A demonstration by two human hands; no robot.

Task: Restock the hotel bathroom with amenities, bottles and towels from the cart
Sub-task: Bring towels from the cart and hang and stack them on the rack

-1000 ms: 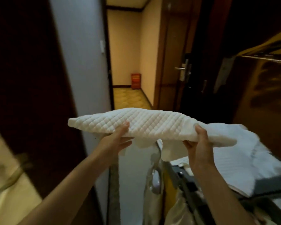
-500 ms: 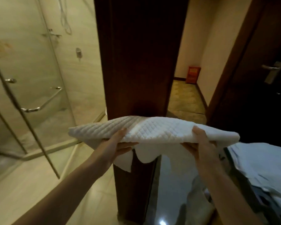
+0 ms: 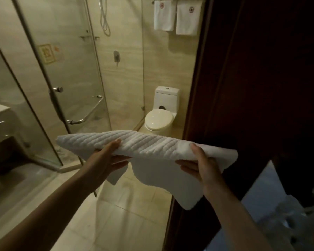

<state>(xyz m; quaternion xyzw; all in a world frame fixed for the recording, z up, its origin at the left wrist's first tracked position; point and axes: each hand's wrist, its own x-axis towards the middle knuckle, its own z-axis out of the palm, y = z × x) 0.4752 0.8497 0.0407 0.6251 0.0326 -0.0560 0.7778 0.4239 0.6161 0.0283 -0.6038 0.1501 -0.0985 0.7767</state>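
Two-handed: pinching folded white towel point(image 3: 149, 144) level before toilet point(image 3: 159, 119), left hand point(image 3: 107, 157) and right hand point(image 3: 205, 166) thumbs on top, likely preserving fold.

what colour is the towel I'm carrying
White, with a ribbed stripe texture, towel; the head view shows it.

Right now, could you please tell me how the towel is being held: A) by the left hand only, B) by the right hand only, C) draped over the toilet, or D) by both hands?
D: the left hand and the right hand each grip the towel, thumbs on top.
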